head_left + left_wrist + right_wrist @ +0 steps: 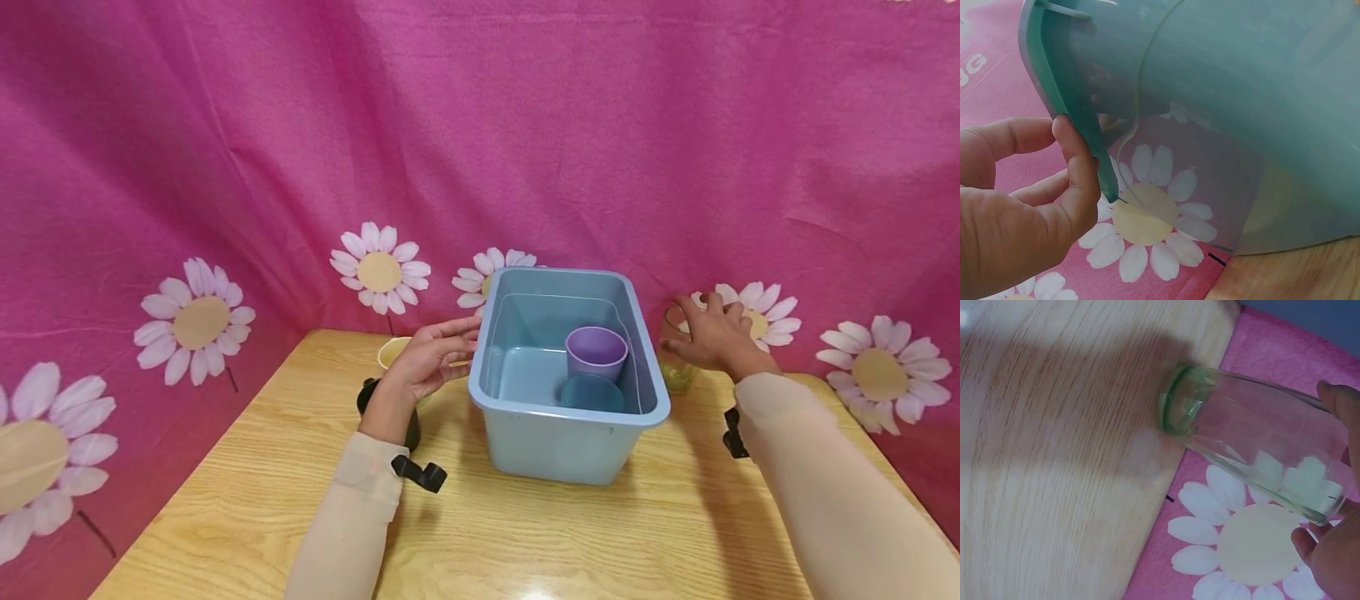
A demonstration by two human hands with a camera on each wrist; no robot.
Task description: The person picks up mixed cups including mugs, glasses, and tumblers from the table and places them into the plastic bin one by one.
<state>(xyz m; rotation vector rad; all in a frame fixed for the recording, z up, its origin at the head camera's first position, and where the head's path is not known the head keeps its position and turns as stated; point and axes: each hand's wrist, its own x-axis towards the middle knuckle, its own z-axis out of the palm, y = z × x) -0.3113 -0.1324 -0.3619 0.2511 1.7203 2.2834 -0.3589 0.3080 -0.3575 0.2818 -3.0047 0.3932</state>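
Pale sleeves (840,475), left grip (427,362) loosely touching blue tub (558,446), right grip (712,333) curled round greenish glass (1247,437)

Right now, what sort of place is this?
Probably a makeshift tabletop recording corner: floral cloth hangs behind a wooden table, and black fittings show at both wrists.

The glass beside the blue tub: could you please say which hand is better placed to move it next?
Probably the right hand: it is at the top of the glass, while the left hand is at the opposite side of the tub.
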